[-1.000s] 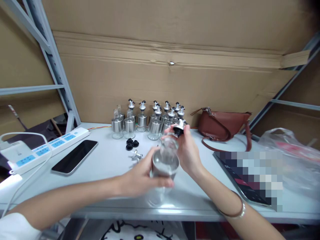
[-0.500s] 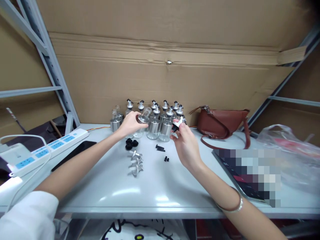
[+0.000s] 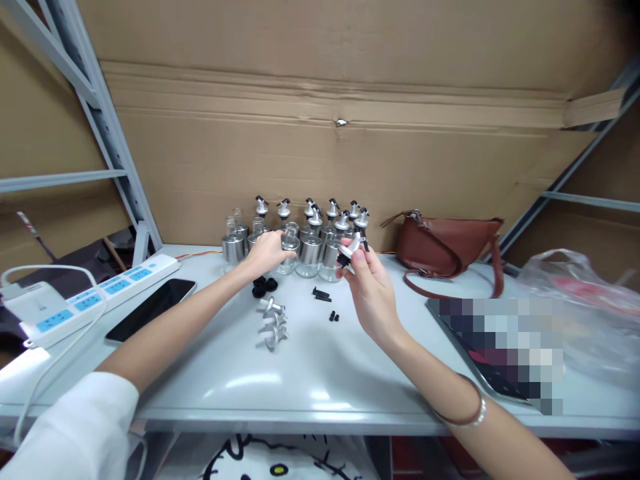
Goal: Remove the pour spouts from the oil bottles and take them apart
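Observation:
My left hand [image 3: 267, 253] is closed round a glass bottle [image 3: 290, 248] with an uncapped neck and a steel band; it stands upright at the front of a bottle group. My right hand [image 3: 373, 287] pinches a silver pourer spout [image 3: 352, 249] with a black lever and black stopper, held above the table. Several bottles behind wear similar spouts, such as one bottle [image 3: 310, 250]; others at the left, like this bottle [image 3: 233, 245], have bare necks. Loose on the table are black stoppers [image 3: 264, 287], silver spout bodies [image 3: 273, 323], black levers [image 3: 321, 294] and tiny black caps [image 3: 334, 316].
A power strip [image 3: 100, 297] with a white cable and a black phone [image 3: 153, 310] lie at left. At right are a brown handbag [image 3: 445, 247], a dark flat object [image 3: 480, 353] partly blurred out, and a plastic bag [image 3: 590, 320]. A cardboard wall [image 3: 350, 167] closes the back.
The bottle in my left hand has gone from tilted to upright and lower, onto the table among the others. My right hand still holds the spout, turned slightly.

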Available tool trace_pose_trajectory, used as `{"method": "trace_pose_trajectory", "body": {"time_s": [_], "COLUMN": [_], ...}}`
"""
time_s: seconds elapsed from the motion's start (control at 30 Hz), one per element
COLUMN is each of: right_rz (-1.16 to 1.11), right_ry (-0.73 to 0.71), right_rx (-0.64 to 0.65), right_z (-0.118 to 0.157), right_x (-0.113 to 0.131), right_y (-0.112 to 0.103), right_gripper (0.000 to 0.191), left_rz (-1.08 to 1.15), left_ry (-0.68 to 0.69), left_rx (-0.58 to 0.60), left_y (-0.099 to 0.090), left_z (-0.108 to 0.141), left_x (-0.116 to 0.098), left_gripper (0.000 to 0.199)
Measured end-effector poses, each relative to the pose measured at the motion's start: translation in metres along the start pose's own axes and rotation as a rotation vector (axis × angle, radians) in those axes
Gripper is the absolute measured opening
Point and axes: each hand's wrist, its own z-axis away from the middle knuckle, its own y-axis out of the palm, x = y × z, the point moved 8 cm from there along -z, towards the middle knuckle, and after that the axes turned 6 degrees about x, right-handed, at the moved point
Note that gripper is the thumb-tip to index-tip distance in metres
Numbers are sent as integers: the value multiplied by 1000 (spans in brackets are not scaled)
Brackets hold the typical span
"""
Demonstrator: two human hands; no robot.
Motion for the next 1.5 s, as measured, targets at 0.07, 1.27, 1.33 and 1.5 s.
{"method": "trace_pose_trajectory", "body": {"time_s": [0.07,1.27,1.33,1.5], "right_rz": [1,561,805,1024], "right_ry": [0,-45,-289,-627], "right_rx": [3,499,536,631], "right_z": [0,18,17,29], "right_x": [0,-16,0,11], "right_y": [0,41,44,57], "right_gripper": [34,31,35,32], "left_rz": [-11,-353,-323,-256], "left_ry": [11,750,769,787], "left_rx": [6,-401,-393,-436], "left_y": [1,-14,-13,-14], "left_z": [-2,148,149,152], "left_x": [0,-73,-73,-73], "left_gripper": [43,26,22,23]}}
